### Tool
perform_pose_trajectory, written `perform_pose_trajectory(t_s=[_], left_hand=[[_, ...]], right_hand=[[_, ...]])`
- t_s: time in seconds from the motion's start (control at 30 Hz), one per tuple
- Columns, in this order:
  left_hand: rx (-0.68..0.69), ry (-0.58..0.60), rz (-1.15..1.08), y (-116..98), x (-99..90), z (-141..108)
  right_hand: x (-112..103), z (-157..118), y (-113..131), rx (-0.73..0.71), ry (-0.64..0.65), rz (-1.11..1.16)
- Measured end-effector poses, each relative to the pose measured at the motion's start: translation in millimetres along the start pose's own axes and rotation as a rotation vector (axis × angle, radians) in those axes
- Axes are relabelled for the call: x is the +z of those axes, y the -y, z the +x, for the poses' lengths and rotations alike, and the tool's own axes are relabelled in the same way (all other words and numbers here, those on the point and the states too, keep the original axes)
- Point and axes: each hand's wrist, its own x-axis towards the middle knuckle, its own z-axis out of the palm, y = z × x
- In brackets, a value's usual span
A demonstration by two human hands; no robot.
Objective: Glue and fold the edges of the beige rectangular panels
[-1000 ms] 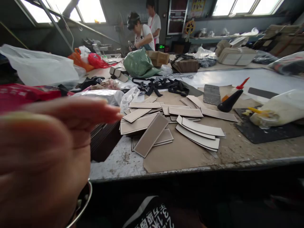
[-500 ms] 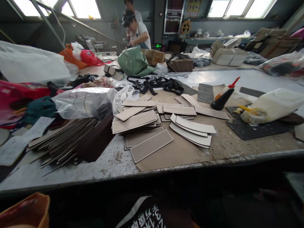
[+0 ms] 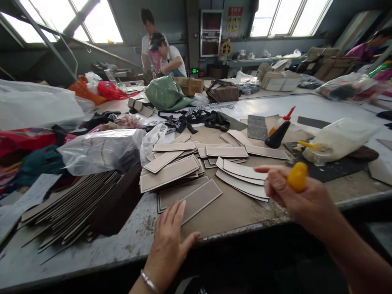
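My left hand point(image 3: 171, 234), a metal bangle on its wrist, comes up at the table's front edge with fingers stretched. Its fingertips lie over the near end of a flat beige strip point(image 3: 203, 198) with a pale border. Over the right side of the table, my right hand point(image 3: 290, 192) is closed around a tool with a rounded yellow handle point(image 3: 297, 177); its working end is hidden. The index finger points left, close to several pale curved strips point(image 3: 239, 179). Behind the left hand lies a loose pile of beige strips point(image 3: 170, 173).
Dark-edged panels point(image 3: 76, 204) lean in a stack at left, beside a clear plastic bag point(image 3: 101, 149). A black cone-shaped object point(image 3: 277, 134), a red-tipped bottle point(image 3: 288, 114) and a milky plastic container point(image 3: 343, 139) stand at right. Two people point(image 3: 162, 53) are beyond the table.
Both hands have entered from below: the left onto the beige strip, the right with the yellow-handled tool. The view has tilted up slightly, showing more of the people behind.
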Motion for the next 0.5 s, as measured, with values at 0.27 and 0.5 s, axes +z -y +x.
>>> perform_pose_trajectory(t_s=[0.27, 0.5], left_hand=[[0.141, 0.059, 0.199, 44.6, 27.9, -1.7], [0.126, 0.134, 0.158, 24.7, 15.4, 19.8]], right_hand=[[9.9, -4.5, -37.8, 0.043, 0.104, -0.158], [4.0, -3.6, -54.6, 0.052, 0.113, -0.167]])
